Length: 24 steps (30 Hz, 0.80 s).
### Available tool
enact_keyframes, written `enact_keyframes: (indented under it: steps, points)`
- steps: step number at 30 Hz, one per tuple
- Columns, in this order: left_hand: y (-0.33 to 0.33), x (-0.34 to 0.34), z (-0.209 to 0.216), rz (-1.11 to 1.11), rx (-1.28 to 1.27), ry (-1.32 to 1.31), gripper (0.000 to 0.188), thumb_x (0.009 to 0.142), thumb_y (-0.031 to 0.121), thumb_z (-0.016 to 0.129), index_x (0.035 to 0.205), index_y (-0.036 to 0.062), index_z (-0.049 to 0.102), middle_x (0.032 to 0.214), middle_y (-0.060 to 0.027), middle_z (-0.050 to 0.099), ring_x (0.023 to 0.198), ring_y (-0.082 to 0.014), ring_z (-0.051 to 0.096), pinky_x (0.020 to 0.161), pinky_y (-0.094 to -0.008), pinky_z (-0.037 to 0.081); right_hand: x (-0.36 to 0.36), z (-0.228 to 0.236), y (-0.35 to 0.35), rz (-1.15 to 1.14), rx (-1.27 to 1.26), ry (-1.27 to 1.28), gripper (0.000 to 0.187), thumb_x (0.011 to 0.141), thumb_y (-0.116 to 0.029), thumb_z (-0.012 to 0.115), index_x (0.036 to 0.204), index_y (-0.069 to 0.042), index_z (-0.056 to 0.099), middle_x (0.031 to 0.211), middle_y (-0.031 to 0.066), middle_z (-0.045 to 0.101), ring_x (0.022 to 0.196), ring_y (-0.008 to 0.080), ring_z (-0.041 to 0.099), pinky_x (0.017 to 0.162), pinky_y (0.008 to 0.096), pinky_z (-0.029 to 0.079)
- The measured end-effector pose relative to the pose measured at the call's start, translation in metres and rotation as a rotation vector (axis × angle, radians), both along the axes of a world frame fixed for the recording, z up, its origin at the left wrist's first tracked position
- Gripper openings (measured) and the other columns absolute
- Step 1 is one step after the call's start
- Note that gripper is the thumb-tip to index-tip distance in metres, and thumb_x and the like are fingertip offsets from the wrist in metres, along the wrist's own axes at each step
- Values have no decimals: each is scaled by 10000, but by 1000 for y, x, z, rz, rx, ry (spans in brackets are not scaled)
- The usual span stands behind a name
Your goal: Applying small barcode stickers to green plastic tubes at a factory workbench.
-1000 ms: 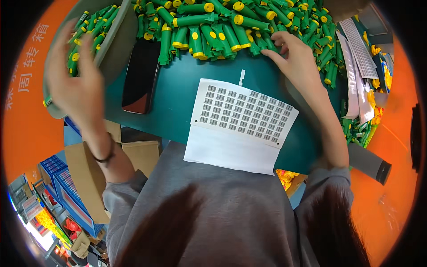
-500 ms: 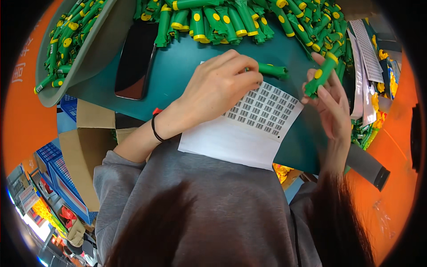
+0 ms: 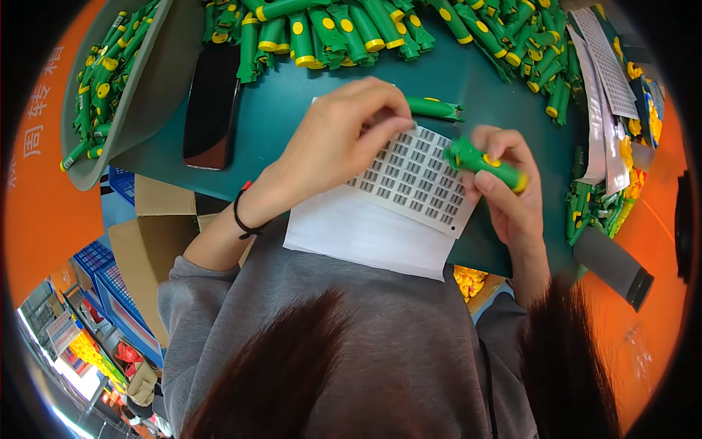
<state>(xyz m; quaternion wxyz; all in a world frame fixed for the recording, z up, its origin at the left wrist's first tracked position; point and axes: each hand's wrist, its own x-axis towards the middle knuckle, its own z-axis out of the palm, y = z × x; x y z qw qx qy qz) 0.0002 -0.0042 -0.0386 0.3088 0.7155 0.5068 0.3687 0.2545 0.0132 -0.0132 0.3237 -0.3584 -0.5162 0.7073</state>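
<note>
My right hand [image 3: 512, 186] holds a green plastic tube [image 3: 482, 162] with a yellow end and a yellow dot, tilted and slightly blurred. My left hand [image 3: 347, 135] is closed in a pinch above the sheet of barcode stickers [image 3: 424, 179]; a small pale sticker [image 3: 414, 129] shows at its fingertips. Rows of small printed labels cover the sheet's upper part, and white paper [image 3: 365, 238] lies below. Just beyond the left fingertips, another green tube [image 3: 435, 109] rests on the dark green table [image 3: 270, 110].
A heap of green tubes [image 3: 322, 36] lies along the far side. At the left stand a grey tub [image 3: 146, 95] of similar tubes and a black phone [image 3: 210, 110]. More sticker sheets [image 3: 607, 66] hang at the right. An open cardboard box [image 3: 150, 252] is below the table's left edge.
My right hand has moved left toward the sheet and turned the tube, its yellow end now pointing down and right. My left hand has shifted slightly left, still pinched.
</note>
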Motion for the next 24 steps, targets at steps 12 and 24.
enact_keyframes:
  steps: [12,24]
  points:
    - [-18,24,39,-42,-101,-292,642,791,8,810,1351,60,501,1230,-82,654,1112,-162,641,906,-305,515,-14,-3,-13,-56,51,64,336,952,97,596,1278,50,533,1222,160,601,1043,202,669,856,319,608]
    - [-16,18,58,-79,-114,-268,96,881,28,736,970,10,704,1167,-97,653,923,-120,646,840,-262,515,-8,-15,-16,-81,331,-1,396,805,133,740,1178,104,610,1148,177,664,1026,212,682,882,325,603]
